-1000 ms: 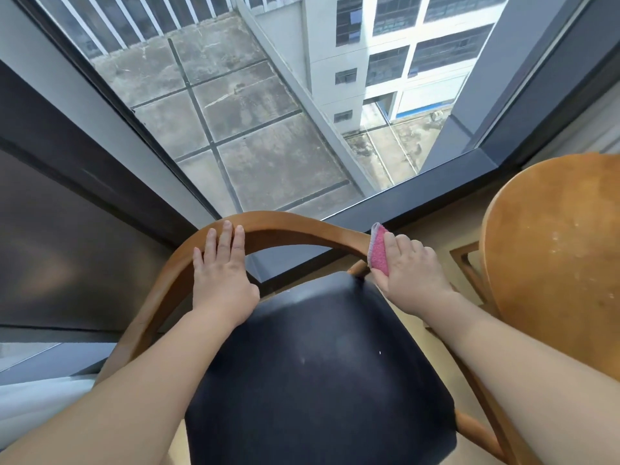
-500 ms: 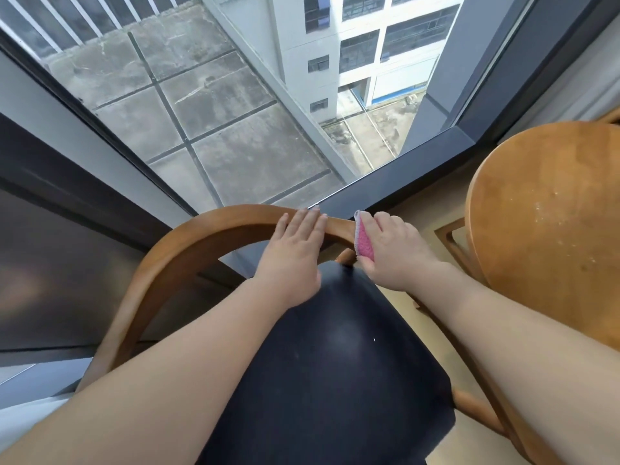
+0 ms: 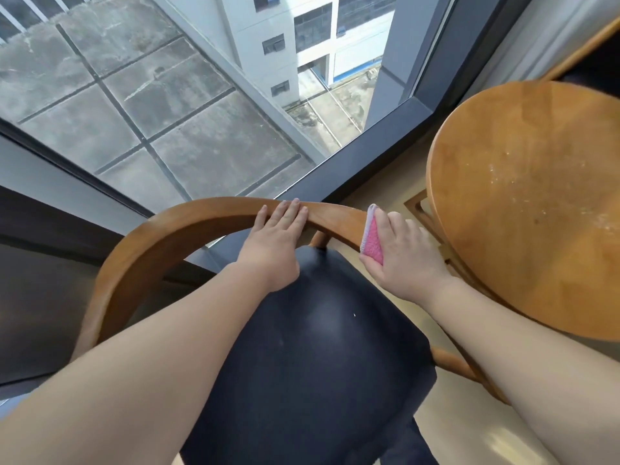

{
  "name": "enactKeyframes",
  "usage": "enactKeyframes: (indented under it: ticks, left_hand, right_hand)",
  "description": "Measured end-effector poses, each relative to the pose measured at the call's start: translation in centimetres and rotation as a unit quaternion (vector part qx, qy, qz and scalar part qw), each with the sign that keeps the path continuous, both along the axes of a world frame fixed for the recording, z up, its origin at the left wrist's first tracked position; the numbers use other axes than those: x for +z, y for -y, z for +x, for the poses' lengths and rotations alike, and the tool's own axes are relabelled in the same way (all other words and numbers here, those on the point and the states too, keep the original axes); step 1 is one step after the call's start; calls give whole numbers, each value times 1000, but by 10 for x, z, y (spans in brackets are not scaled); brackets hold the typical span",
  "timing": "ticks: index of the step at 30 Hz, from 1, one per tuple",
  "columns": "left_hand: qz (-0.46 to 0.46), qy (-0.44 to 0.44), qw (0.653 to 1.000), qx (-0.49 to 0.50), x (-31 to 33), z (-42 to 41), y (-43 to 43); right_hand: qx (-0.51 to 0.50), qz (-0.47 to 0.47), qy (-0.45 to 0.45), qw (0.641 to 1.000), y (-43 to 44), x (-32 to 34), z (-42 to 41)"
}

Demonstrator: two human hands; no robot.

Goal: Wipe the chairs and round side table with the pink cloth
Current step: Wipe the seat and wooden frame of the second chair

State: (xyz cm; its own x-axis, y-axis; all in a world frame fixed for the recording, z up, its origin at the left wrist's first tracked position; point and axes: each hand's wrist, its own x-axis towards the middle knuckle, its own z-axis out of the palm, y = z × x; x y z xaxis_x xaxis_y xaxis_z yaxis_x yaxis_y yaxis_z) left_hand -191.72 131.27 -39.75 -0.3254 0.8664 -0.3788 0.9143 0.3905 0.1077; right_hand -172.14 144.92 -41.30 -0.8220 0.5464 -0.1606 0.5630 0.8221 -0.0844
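A chair with a curved wooden back rail and a dark blue seat stands below me, facing the window. My left hand rests on the top of the rail with straight fingers. My right hand grips the folded pink cloth and holds it against the right end of the rail. The round wooden side table, with pale specks on its top, stands just right of the chair.
A large window with a dark frame runs close behind the chair, looking down on a concrete roof. Part of a second chair shows at the top right behind the table. Beige floor lies between chair and table.
My left hand has slid right along the rail, from its left part to near the right hand. The right hand with the cloth has stayed at the rail's right end.
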Motion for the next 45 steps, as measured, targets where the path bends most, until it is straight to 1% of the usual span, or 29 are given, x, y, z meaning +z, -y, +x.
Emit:
enactKeyframes:
  ticks: [5, 8, 14, 16, 17, 19, 20, 22, 23, 27, 32, 39, 45]
  left_hand:
    - [1, -14, 1000, -2, -4, 1, 1]
    - [-1, -18, 1000, -2, -4, 0, 1]
    - [-11, -31, 999, 8, 3, 8, -2]
    - [6, -33, 999, 10, 4, 17, -3]
    - [27, -29, 999, -4, 4, 23, -4]
    - [73, -8, 995, -68, 2, 42, -4]
    - [81, 6, 991, -102, 1, 54, -5]
    - [69, 23, 987, -144, -2, 77, -8]
    - [59, 27, 987, -148, -4, 86, -10]
    - [55, 45, 991, -114, -10, 95, -11]
    - [57, 51, 990, -118, -9, 89, -13]
    - [55, 34, 991, -113, -10, 92, -10]
    - [41, 18, 994, -100, -2, 101, -8]
  right_hand:
    - [-64, -12, 45, 997, 8, 1, 46]
    - [-92, -7, 53, 994, 16, 3, 61]
    - [-117, 9, 54, 992, 27, 2, 87]
    - [-116, 13, 58, 991, 28, 2, 87]
    - [-116, 16, 60, 991, 28, 1, 86]
    - [-114, 18, 59, 992, 29, 1, 86]
    - [-112, 17, 56, 992, 28, 2, 86]
    - [-113, 14, 50, 992, 27, 4, 85]
    - [-115, 13, 48, 992, 28, 5, 85]
    - [-128, 15, 53, 990, 34, 5, 95]
    - [-171, 19, 60, 983, 48, 7, 131]
    - [-237, 18, 61, 969, 77, 2, 177]
    - [-251, 29, 62, 966, 92, 0, 202]
